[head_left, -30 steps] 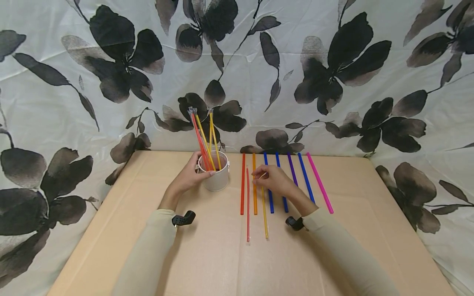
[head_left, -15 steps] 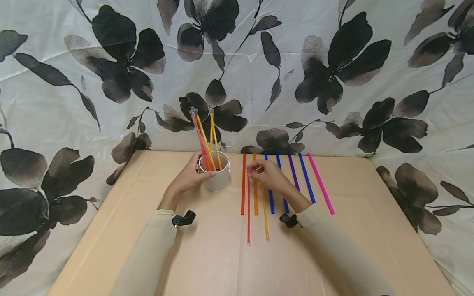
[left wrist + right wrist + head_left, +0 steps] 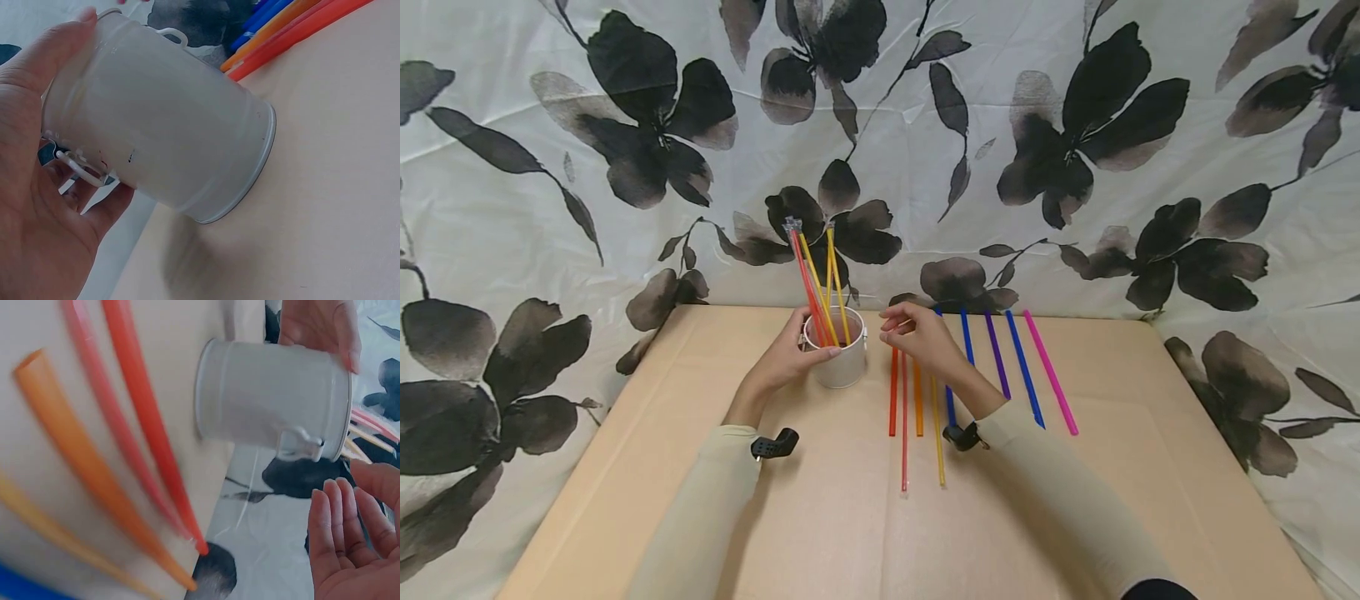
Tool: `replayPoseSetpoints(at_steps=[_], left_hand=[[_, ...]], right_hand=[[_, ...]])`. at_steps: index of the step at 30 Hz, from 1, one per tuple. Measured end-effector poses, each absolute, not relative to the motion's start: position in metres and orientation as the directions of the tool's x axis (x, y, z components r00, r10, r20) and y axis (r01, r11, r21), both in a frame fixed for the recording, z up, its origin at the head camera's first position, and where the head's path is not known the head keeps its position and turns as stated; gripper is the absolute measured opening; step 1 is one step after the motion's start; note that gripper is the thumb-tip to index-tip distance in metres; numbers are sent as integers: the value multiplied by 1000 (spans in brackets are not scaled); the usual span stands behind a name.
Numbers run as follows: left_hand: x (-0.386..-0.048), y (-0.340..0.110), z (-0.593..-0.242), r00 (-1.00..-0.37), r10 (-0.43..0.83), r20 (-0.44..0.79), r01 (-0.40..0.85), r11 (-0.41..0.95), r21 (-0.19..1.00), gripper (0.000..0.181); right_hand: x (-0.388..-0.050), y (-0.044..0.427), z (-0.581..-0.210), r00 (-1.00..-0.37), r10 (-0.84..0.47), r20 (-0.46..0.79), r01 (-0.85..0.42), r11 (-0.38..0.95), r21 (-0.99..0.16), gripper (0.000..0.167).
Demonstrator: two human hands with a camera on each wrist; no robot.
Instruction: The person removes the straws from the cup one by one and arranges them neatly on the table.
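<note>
My left hand [image 3: 784, 354] grips the rim of a small white metal pail [image 3: 841, 368], thumb at the front and fingers round the handle side in the left wrist view. Inside the pail lean red straws [image 3: 808, 283] and yellow straws [image 3: 837, 279], several with clear wrapper ends on top. Just right of the pail, apart from it, hovers my right hand [image 3: 928, 343]; the right wrist view shows its fingers [image 3: 335, 506] loosely bent with nothing between them. Below this hand lie a thick red straw [image 3: 892, 404], a thin red straw [image 3: 904, 450] and an orange straw [image 3: 918, 404].
Farther right on the tan table [image 3: 820, 517] lie a thin yellow straw [image 3: 940, 450], several blue straws [image 3: 1024, 367], a purple straw [image 3: 997, 354] and a pink straw [image 3: 1050, 375]. A floral cloth [image 3: 940, 150] hangs behind the table's back edge.
My right hand has moved left across the yellow, orange and red straws to beside the pail. The left hand and the pail stay where they were.
</note>
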State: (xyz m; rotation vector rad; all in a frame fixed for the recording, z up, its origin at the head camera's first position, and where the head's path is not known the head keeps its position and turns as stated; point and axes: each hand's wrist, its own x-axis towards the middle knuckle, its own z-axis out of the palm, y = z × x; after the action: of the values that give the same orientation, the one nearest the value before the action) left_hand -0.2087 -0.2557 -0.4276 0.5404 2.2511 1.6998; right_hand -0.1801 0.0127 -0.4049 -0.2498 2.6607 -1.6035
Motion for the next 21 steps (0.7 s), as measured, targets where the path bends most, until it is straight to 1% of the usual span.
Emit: replayPoseSetpoints(at_steps=[3, 7, 11, 16, 21], left_hand=[[-203, -253, -417, -888, 459, 19, 134, 221, 966, 82], [-202, -253, -415, -885, 464, 43, 157, 210, 965, 82], [-202, -253, -416, -888, 459, 25, 142, 222, 965, 81], [-212, -256, -431, -888, 460, 12, 137, 240, 961, 80], [-219, -258, -444, -889, 456, 38, 166, 244, 956, 80]], right_hand=[[-183, 5, -403, -987, -138, 82, -136, 447, -884, 31], [-187, -7, -401, -982, -148, 119, -173, 436, -883, 32], [-190, -17, -398, -974, -179, 142, -204, 400, -894, 32], [-194, -28, -394, -969, -197, 152, -217, 376, -901, 32], [-198, -38, -390, -962, -221, 159, -241, 422, -874, 32]])
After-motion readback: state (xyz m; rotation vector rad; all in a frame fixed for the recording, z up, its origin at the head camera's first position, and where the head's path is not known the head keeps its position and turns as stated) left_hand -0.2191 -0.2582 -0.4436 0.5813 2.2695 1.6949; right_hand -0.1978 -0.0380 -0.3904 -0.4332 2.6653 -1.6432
